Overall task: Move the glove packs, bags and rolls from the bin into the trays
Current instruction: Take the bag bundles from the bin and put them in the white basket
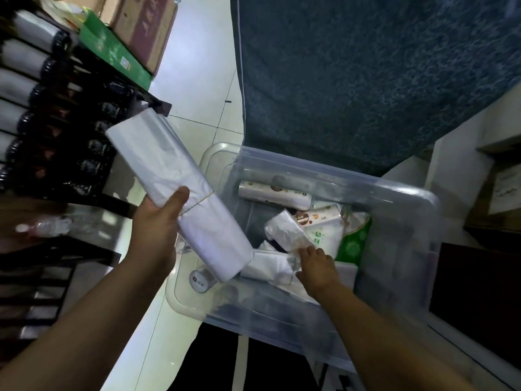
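Left hand grips the long white bag bundle about mid-length; its long axis runs diagonally, upper end toward the dark shelf, lower end over the clear bin; right hand, fingers curled, holds a small white roll inside the bin.

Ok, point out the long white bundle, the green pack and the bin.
long white bundle (163, 165): head view, middle of its wrap.
green pack (355, 241): head view, printed face.
bin (417, 190): head view, far right rim.
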A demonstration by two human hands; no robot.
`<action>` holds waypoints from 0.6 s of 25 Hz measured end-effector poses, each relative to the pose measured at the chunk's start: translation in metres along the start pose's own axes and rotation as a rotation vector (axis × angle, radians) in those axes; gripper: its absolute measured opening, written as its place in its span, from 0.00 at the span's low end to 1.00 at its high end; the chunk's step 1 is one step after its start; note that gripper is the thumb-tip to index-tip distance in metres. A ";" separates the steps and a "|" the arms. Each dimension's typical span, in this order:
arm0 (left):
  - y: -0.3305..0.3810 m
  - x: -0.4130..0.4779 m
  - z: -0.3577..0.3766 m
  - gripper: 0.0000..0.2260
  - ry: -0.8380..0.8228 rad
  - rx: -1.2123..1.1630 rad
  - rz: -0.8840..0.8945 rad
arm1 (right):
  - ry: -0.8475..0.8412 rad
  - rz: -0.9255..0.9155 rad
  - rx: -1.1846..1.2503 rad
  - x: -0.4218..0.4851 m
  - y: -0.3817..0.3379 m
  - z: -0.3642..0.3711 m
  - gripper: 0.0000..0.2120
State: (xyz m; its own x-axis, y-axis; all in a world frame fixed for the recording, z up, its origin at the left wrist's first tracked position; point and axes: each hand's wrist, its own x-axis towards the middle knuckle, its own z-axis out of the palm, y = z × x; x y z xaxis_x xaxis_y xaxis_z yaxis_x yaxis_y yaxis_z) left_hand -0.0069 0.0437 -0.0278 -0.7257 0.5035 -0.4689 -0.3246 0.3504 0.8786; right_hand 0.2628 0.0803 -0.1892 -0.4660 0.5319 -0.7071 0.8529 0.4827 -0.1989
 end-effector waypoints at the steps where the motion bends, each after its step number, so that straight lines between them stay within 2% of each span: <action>1: -0.002 -0.003 -0.001 0.07 0.008 0.012 0.007 | 0.005 0.003 -0.037 0.001 -0.001 0.000 0.19; 5: -0.003 -0.016 0.001 0.08 0.015 0.051 0.037 | -0.012 -0.075 -0.098 -0.012 0.003 -0.002 0.15; 8: 0.005 -0.025 0.005 0.06 -0.037 0.053 0.036 | 0.037 0.001 0.142 -0.037 0.005 -0.015 0.12; 11: 0.021 -0.033 0.011 0.05 -0.047 0.057 0.056 | 0.151 0.034 0.429 -0.069 0.010 -0.045 0.05; 15: 0.056 -0.047 0.021 0.06 -0.121 0.076 0.069 | 0.434 0.119 0.728 -0.119 0.011 -0.104 0.06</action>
State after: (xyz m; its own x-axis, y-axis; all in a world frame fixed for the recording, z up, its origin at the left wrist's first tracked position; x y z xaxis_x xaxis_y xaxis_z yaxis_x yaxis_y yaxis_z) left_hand 0.0218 0.0565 0.0411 -0.6647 0.6183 -0.4194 -0.2266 0.3680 0.9018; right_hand 0.3031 0.0951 -0.0367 -0.2865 0.8415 -0.4581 0.7715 -0.0809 -0.6311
